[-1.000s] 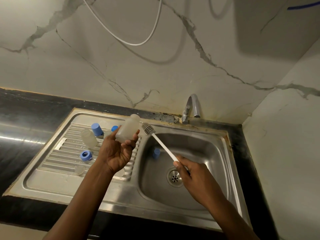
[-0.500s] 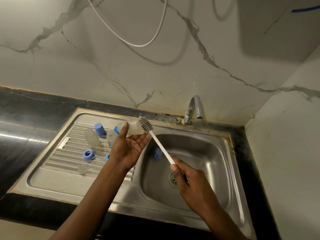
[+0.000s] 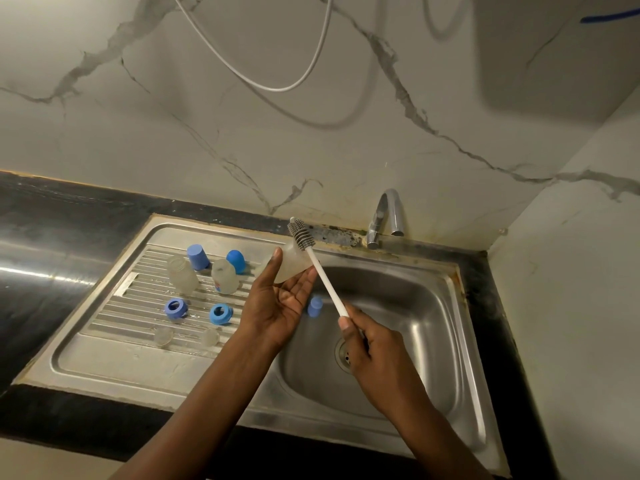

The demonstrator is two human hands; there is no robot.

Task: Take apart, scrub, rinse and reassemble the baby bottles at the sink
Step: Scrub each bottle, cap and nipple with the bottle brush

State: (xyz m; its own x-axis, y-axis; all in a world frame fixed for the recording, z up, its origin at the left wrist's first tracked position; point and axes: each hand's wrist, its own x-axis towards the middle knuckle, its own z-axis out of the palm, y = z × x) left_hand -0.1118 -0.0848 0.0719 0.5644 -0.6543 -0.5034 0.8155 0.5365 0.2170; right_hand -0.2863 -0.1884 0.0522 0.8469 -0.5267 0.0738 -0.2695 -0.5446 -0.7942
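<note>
My left hand holds a clear bottle body over the sink's left rim, the thumb on its near side and the fingers beneath it. My right hand grips the white handle of a bottle brush; the grey bristle head lies against the bottle's top end. Two more clear bottle bodies stand on the drainboard, with two blue caps behind them, two blue collar rings in front, and two clear teats nearest me.
A third blue cap lies inside the steel basin, left of the drain. The chrome tap stands at the back rim, with no water seen running. A black counter surrounds the sink; marble walls close the back and right.
The bottle in my left hand has tipped from upright to lying sideways toward the basin. The brush head has moved from beside the bottle onto its top end.
</note>
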